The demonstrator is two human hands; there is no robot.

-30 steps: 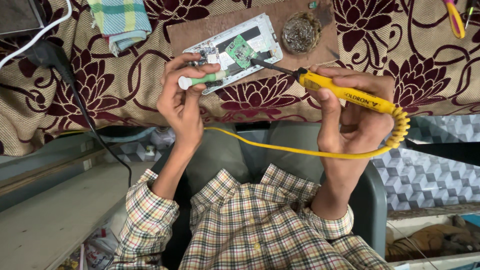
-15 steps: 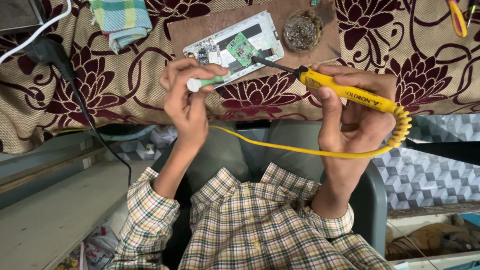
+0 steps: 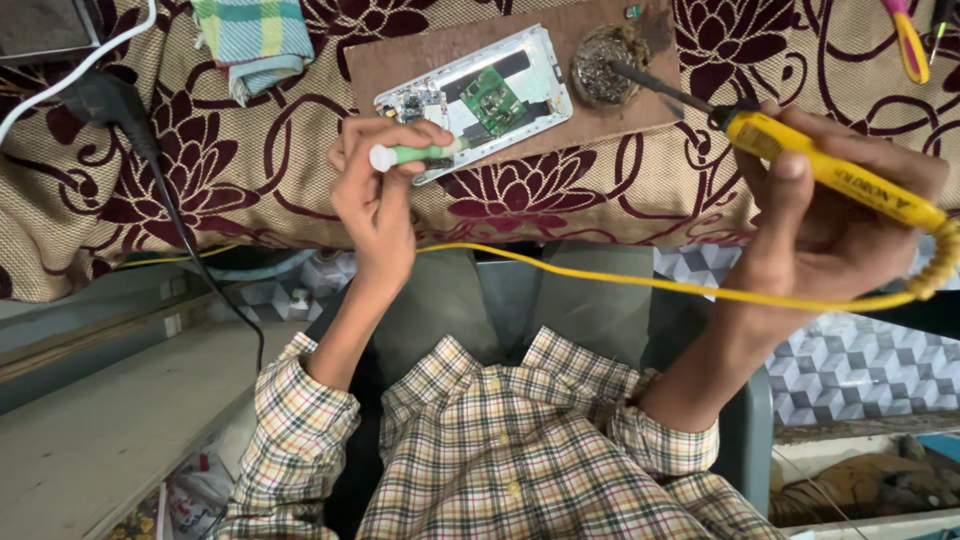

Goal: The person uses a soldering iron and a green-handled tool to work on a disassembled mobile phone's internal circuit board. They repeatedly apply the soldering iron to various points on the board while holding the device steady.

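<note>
An opened white phone [image 3: 470, 95] with a green circuit board lies on a brown board [image 3: 390, 65] on the floral cloth. My left hand [image 3: 375, 200] grips a small green tool with a white cap [image 3: 412, 155], whose far end reaches the phone's near edge. In my right hand [image 3: 840, 235] is a yellow soldering iron [image 3: 835, 175]. Its dark tip rests in a round tin of metal wool [image 3: 600, 55] beside the phone. A yellow cord [image 3: 620, 280] runs from the iron across my lap.
A folded checked cloth [image 3: 255, 35] lies at the top left. A black plug [image 3: 100, 95] and black cable [image 3: 175, 210] hang over the cloth's left side. A pink and yellow tool [image 3: 908, 40] lies at the top right. My checked shirt fills the bottom.
The soldering iron's tip has left the phone's circuit board and swung right into the metal wool tin. My left hand stays at the phone's edge with the green tool.
</note>
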